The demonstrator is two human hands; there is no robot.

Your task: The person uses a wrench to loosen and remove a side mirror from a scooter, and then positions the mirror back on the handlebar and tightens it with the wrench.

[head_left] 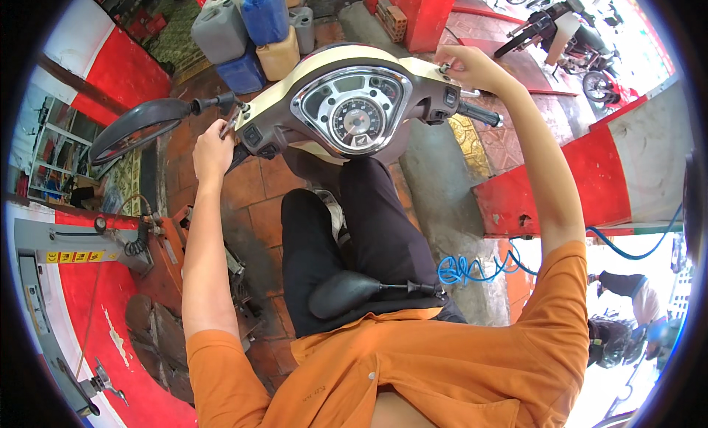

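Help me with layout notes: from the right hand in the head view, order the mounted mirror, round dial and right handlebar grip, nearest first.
1. Right handlebar grip: just below the right hand.
2. Round dial: mid-dashboard, left of that hand.
3. Mounted mirror: far left, beyond the left hand.

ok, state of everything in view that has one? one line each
Left scooter mirror: mounted on its stem
Loose scooter mirror: lying on the lap, dark back up
Instrument cluster: fixed in place
Right handlebar grip: no hand on it
Left hand: fingers closed by the left mirror's base
Right hand: fingers curled, forward of the right grip
Blue hose: partly coiled
Jerrycans: stacked
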